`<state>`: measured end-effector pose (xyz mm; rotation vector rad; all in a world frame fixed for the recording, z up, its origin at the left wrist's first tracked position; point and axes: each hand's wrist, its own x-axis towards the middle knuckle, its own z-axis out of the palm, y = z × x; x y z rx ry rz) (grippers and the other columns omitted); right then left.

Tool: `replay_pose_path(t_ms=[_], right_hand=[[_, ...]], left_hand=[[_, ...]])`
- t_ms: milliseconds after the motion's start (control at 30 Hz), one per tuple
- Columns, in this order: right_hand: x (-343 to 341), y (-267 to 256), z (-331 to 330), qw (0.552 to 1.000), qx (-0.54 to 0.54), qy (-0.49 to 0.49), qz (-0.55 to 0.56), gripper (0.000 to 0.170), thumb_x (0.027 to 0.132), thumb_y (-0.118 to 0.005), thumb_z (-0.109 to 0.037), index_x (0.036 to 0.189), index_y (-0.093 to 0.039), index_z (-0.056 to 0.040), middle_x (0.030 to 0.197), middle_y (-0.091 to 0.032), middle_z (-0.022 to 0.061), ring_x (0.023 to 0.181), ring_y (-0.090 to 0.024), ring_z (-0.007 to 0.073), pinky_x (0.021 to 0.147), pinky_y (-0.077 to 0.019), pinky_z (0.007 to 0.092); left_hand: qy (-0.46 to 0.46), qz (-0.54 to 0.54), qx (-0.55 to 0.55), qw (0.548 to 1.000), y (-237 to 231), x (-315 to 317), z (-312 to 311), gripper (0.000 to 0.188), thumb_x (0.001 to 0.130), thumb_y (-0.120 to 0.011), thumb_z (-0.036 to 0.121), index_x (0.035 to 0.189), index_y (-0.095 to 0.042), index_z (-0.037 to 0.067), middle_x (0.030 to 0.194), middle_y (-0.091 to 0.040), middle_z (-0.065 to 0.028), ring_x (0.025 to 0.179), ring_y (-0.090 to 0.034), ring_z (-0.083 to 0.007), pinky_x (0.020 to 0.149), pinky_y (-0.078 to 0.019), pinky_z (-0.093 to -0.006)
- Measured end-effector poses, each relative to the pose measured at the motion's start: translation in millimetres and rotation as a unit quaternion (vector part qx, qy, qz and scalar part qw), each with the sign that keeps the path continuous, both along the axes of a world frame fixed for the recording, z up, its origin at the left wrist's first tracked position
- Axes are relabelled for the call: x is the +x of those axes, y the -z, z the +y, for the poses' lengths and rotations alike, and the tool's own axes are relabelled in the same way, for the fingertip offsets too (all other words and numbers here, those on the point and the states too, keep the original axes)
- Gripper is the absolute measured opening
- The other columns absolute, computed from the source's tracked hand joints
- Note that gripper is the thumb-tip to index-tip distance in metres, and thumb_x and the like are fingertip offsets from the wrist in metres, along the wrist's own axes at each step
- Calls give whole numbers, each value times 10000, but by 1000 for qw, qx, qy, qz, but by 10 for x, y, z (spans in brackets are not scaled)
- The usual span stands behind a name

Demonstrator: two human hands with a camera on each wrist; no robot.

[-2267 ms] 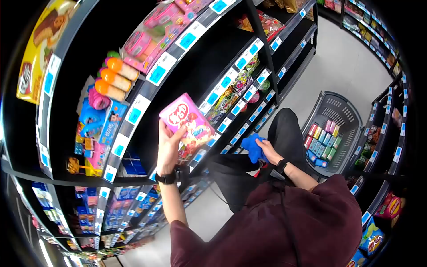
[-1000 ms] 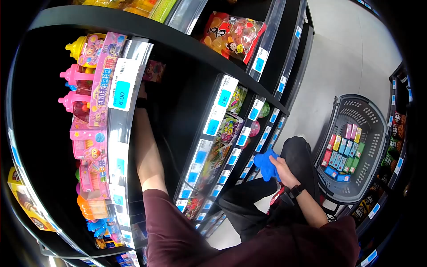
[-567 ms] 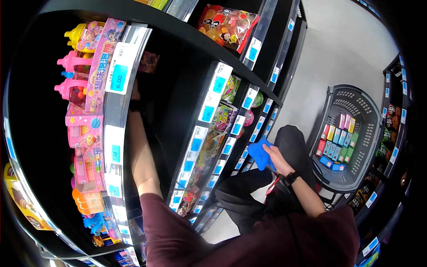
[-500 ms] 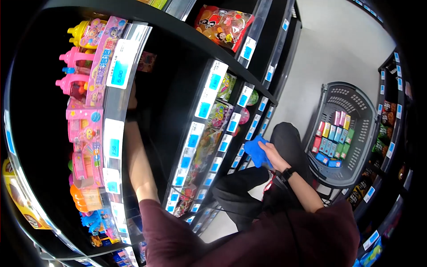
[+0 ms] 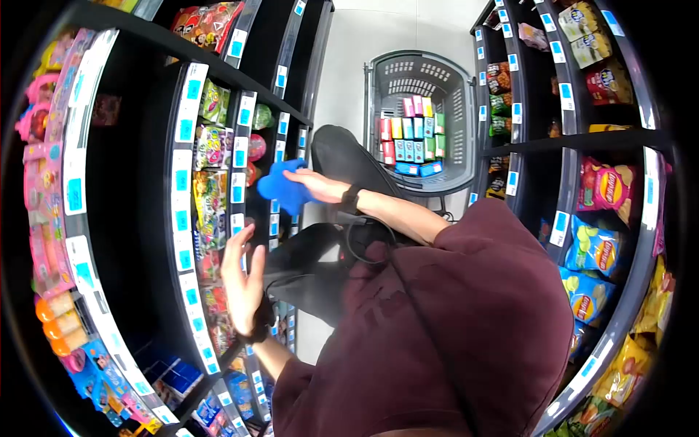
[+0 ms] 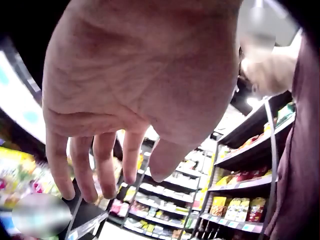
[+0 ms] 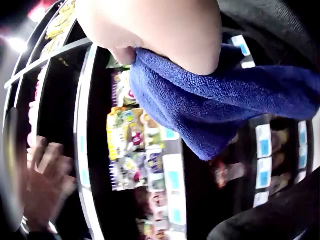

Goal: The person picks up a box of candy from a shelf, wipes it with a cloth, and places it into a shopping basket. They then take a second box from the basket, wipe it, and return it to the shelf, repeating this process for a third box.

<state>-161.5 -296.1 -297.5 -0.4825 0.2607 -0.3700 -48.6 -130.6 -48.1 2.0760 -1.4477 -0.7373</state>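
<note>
The left hand has come out of the shelf empty, packets near its slightly spread fingers, while the right hand's fingers grip the cloth.

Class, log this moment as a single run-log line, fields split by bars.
left hand: open, empty, near shelves | right hand: grips blue cloth | basket: on floor, small boxes inside

The head view looks down from above; the left wrist view faces shelves past the close left hand; the right wrist view, close to the blue cloth, shares cloth and left hand with the head's.
</note>
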Motion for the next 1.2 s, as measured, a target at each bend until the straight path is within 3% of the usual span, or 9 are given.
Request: replay_pose_path(t_ms=[133, 233, 367, 500, 733, 833, 900, 1033, 1200], right_hand=[[37, -664, 317, 983, 144, -63, -97, 516, 1020, -519, -371, 1376, -479, 0, 1399, -541, 161, 1246, -560, 284, 1081, -431, 453], [-13, -905, 489, 970, 184, -108, -114, 564, 1018, -519, -367, 1439, -396, -13, 1456, -477, 165, 1323, -490, 291, 1142, -360, 473], [-28, -886, 556, 964, 207, -136, -98, 533, 1021, -516, -353, 1413, -431, -2, 1430, -503, 164, 1305, -503, 283, 1138, -365, 446], [-128, -869, 507, 963, 228, -132, -53, 515, 1023, -514, -341, 1403, -445, 0, 1419, -516, 165, 1295, -510, 287, 1137, -365, 434], [-407, -610, 488, 967, 217, -135, -5, 488, 1036, -498, -324, 1393, -454, 6, 1397, -540, 131, 1258, -546, 252, 1093, -424, 410], [-616, -460, 341, 984, 63, -158, 60, 472, 1028, -516, -343, 1330, -526, 19, 1341, -587, 107, 1223, -569, 232, 1069, -441, 386], [-876, -409, 64, 947, -150, -202, 200, 407, 1025, -513, -370, 1222, -636, -36, 1186, -676, 58, 1051, -639, 131, 938, -506, 314], [-1586, -299, -667, 930, -258, -5, 261, 353, 988, -554, -278, 1224, -627, -27, 1109, -706, 67, 1014, -672, 155, 858, -529, 280], [-2355, 704, -1837, 749, -258, 261, 551, 320, 901, -626, -157, 1188, -648, -16, 1007, -726, 79, 886, -708, 165, 748, -558, 294]], left_hand=[[-212, 263, -112, 935, 998, 82, 510, 556, 1025, -536, 245, 1492, -326, 29, 1523, -369, -157, 1398, -377, -291, 1118, -351, -404], [-345, 313, -166, 869, 1341, 249, 719, 604, 1047, -429, 423, 1493, -329, 28, 1534, -353, -166, 1444, -301, -311, 1178, -230, -440], [-408, 612, -109, 669, 1507, 234, 839, 634, 1018, -449, 491, 1421, -416, 3, 1471, -451, -162, 1324, -444, -292, 1141, -289, -458], [-260, 790, -128, 540, 1704, -54, 825, 638, 1011, -445, 514, 1441, -422, 44, 1475, -472, -128, 1355, -423, -304, 1149, -279, -486], [-343, 695, -164, 611, 2068, -167, 710, 550, 1017, -496, 432, 1425, -448, 67, 1460, -492, -99, 1311, -470, -280, 1124, -323, -461], [-342, 677, -190, 624, 1775, -225, 583, 502, 1030, -489, 391, 1368, -483, 20, 1414, -522, -132, 1292, -491, -280, 1126, -326, -452], [-264, 622, -234, 699, 1786, -124, 635, 412, 1011, -546, 351, 1271, -558, 31, 1338, -572, -104, 1257, -514, -246, 1105, -345, -447], [-272, 606, -247, 706, 1853, -10, 963, 227, 999, -588, 267, 1121, -619, 78, 1210, -623, -62, 1184, -547, -199, 1096, -348, -414], [-330, 630, -221, 668, 1816, -261, 1072, 407, 989, -598, 299, 1311, -523, 62, 1361, -553, -110, 1275, -507, -267, 1136, -323, -477]])
